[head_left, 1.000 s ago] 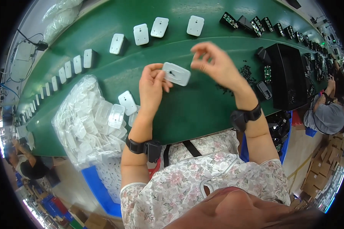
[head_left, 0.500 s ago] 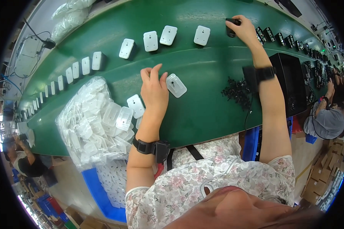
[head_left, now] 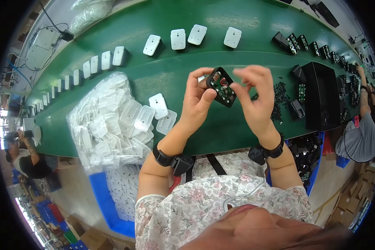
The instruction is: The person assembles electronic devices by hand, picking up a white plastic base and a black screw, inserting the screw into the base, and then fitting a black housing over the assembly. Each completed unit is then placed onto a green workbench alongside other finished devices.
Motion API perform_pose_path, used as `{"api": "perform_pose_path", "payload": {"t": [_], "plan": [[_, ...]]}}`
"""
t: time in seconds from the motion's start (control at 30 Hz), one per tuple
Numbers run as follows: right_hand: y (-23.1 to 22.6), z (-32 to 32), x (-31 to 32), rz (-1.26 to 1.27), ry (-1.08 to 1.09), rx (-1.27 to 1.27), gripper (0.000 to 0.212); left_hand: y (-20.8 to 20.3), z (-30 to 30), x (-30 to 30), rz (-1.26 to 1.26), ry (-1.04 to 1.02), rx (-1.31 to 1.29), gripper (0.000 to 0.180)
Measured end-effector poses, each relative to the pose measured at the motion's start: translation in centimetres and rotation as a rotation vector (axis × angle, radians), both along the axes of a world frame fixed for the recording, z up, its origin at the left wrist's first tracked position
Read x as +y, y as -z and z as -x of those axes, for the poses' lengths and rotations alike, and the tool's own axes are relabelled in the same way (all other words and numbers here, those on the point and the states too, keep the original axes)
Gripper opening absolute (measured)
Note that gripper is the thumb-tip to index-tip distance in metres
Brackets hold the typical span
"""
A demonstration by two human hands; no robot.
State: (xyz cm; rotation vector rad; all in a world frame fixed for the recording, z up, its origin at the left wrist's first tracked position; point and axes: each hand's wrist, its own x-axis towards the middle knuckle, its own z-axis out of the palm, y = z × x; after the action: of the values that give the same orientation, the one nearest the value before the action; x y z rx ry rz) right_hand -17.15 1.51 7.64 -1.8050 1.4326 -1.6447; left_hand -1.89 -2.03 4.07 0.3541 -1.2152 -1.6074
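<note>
My left hand [head_left: 196,100] grips a black plastic housing [head_left: 221,87] by its left side, thumb in front and fingers behind. Its open face is turned up, baring a green circuit board with red wires. Close to the housing's right edge is my right hand [head_left: 257,93], fingers apart and slightly blurred; nothing shows between them. Whether its thumb touches the housing I cannot tell. To the left of my left hand lie a white cover plate [head_left: 158,106] and a translucent one [head_left: 167,122], beside a clear bag [head_left: 108,121] full of such covers.
White-topped units [head_left: 178,39] form a curved row along the green table [head_left: 221,58]. Black housings with boards [head_left: 303,42] line the far right. Small black parts [head_left: 280,100] lie in a pile near a black box [head_left: 318,98]. Blue bins [head_left: 108,204] stand below the table edge. Other people sit at both sides.
My right hand has come back from the far right of the table. The black housing is now in my left hand, which was empty and open before. Both hands have come together.
</note>
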Motion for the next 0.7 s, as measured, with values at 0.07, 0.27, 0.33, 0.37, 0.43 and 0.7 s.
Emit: {"api": "perform_pose_path", "payload": {"t": [0.07, 0.27, 0.33, 0.37, 0.43, 0.7], "plan": [[0.0, -0.5, 0.8, 0.111, -0.025, 0.169, 0.023, 0.6, 0.2, 0.2, -0.103, 0.05, 0.053, 0.042], [-0.3, -1.0, 0.9, 0.141, 0.045, 0.264, 0.025, 0.4, -0.2, 0.2, -0.082, 0.096, 0.01, 0.043], [-0.3, -1.0, 0.7, 0.137, 0.07, 0.245, 0.026, 0.5, -0.2, 0.2, -0.082, 0.098, 0.018, 0.043], [-0.1, -0.8, 0.4, 0.203, 0.072, 0.316, 0.027, 0.5, -0.2, 0.2, -0.082, 0.101, 0.025, 0.043], [0.3, -0.7, 0.2, 0.271, 0.073, 0.387, 0.028, 0.5, 0.0, 0.1, -0.098, 0.072, 0.046, 0.042], [-0.2, -0.9, 0.8, 0.245, 0.154, 0.451, 0.024, 0.2, 0.2, 0.1, -0.117, 0.031, 0.05, 0.04]]}}
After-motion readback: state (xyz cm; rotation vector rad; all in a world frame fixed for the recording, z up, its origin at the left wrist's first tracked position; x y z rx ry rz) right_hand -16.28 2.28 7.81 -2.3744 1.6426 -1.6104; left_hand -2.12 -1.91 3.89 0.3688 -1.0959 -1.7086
